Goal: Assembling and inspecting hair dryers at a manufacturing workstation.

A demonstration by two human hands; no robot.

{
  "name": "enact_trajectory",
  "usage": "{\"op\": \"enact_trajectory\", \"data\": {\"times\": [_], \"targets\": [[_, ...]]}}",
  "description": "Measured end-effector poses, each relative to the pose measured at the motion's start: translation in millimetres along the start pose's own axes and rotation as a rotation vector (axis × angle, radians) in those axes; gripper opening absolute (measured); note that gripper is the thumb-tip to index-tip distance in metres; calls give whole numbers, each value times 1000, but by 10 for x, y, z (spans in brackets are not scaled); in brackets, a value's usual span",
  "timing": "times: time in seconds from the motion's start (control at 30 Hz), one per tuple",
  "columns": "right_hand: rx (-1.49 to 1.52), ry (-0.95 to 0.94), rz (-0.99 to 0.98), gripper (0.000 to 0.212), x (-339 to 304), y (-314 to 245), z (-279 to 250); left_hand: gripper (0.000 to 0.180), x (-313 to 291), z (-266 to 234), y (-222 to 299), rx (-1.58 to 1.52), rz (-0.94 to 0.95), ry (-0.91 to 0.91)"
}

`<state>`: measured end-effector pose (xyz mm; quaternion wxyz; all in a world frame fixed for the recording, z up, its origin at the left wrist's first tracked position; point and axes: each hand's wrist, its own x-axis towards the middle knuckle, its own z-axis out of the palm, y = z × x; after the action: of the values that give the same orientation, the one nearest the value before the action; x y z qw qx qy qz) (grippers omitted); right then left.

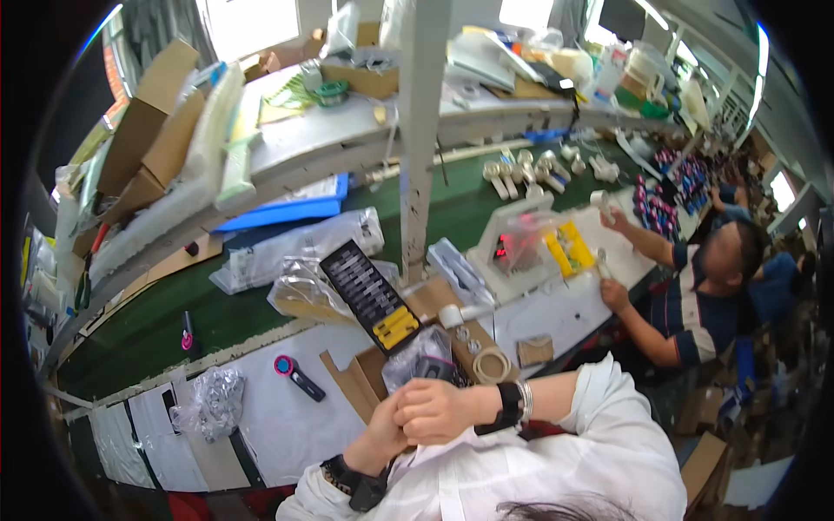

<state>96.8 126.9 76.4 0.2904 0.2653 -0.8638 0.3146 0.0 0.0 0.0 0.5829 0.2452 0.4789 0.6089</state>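
Observation:
My left hand (382, 431) and my right hand (434, 412) are closed together in front of my chest, the right one lying over the left. Anything between their fingers is hidden. Just beyond them, a clear plastic bag (415, 360) with a dark item inside rests at an open cardboard box (360, 375). A black tool case (360, 282) with rows of small bits and yellow pieces leans out behind the bag. To the left, a dark handheld device with a pink-rimmed round head (300, 379) lies on the white worktop (269, 434).
A crumpled clear plastic bundle (211, 404) lies left. A beige ring (492, 366) sits right of the box. Beyond runs a green belt (252, 300) with a post (419, 165) beside it. At right, a co-worker (695, 300) holds a white part (602, 207).

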Motion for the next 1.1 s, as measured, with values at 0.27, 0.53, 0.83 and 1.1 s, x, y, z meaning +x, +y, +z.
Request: {"op": "enact_trajectory", "data": {"times": [0.27,0.53,0.83,1.1], "targets": [[-11,309,-51,19,-166,-91,171,32,-113,316,329,-847,-397,-167],[-22,338,43,19,-224,-175,358,29,-218,264,101,-909,-396,-145],[13,77,72,10,-263,-211,471,25,-201,247,-42,-758,-560,-169],[25,-26,66,16,-51,-281,508,25,-434,189,-53,-845,-398,-183]]}}
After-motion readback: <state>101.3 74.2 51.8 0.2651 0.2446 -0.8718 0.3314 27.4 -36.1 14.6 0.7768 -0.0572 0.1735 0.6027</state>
